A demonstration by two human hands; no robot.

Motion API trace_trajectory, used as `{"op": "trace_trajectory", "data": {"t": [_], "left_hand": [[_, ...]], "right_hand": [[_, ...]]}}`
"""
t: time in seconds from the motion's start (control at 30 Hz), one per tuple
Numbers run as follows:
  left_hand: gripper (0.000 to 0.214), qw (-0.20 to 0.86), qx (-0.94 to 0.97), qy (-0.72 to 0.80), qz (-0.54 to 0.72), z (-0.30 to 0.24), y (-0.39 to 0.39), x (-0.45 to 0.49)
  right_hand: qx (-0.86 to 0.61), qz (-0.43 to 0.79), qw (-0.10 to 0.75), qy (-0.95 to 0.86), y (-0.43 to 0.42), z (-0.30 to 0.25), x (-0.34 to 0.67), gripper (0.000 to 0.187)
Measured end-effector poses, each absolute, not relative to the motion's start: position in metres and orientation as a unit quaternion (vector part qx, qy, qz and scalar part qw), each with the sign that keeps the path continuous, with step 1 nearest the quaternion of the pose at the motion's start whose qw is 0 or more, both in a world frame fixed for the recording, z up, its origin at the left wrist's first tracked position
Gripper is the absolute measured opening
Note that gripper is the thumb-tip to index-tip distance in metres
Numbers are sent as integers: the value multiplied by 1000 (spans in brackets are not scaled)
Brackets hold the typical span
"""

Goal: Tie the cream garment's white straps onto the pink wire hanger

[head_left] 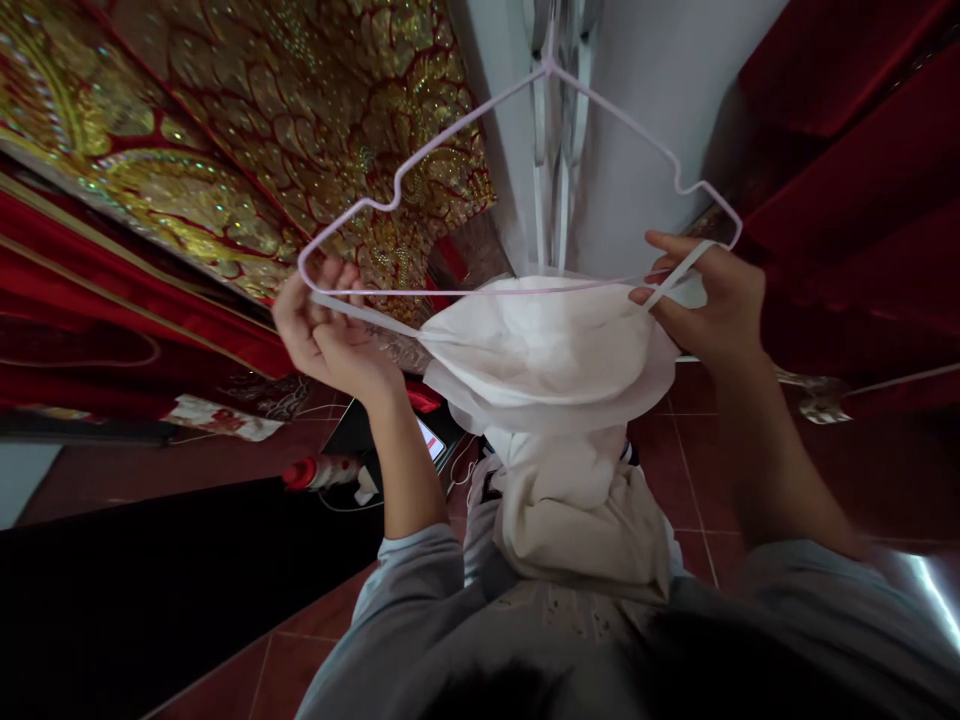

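Note:
A pale pink clothes hanger (469,118) hangs by its top in front of me. Below its lower bar droops a white garment (540,345), with a thin white strap at each side. My left hand (334,335) is curled round the hanger's left corner, where the left strap (367,314) runs to the garment. At the other end, my right hand (712,300) has its fingers bent around the right strap (679,275), which is stretched close to the hanger's right corner. The garment's lower folds (585,510) fall toward my lap.
Gold-sequinned red clothing (300,130) hangs at the left, dark red fabric (862,200) at the right. Metal rails (551,200) stand behind the hanger. Low on the left are a lit phone (431,440), a red-capped bottle (304,473) and a black surface (187,580). Red tiles (690,450) cover the floor.

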State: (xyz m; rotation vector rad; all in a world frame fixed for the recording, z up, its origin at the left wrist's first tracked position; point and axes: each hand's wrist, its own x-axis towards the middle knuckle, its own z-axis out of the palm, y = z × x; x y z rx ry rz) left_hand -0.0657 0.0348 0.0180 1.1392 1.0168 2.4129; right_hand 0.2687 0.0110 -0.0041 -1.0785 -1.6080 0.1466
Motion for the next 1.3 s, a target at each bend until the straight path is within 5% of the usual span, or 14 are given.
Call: {"op": "trace_trajectory", "data": {"t": [0.13,0.3,0.43,0.8,1.07,1.3], "left_hand": [[59,54,494,362,789,34,27,-82],[115,172,617,340,689,50,30,-118],[143,164,621,327,693,40,57,-147],[154,133,612,339,702,27,66,-165],[115,118,668,259,688,39,44,-151],[25,242,661,359,613,95,63,-94]], "right_hand": [[-458,50,594,-659,11,-5,271,49],[-431,49,619,-655,18,-10,279,50],[-447,45,610,-652,17,-9,280,54],[-400,57,644,-649,22,-4,286,57],[-440,52,628,-640,21,-2,285,53],[-464,71,599,-649,13,-5,278,50]]}}
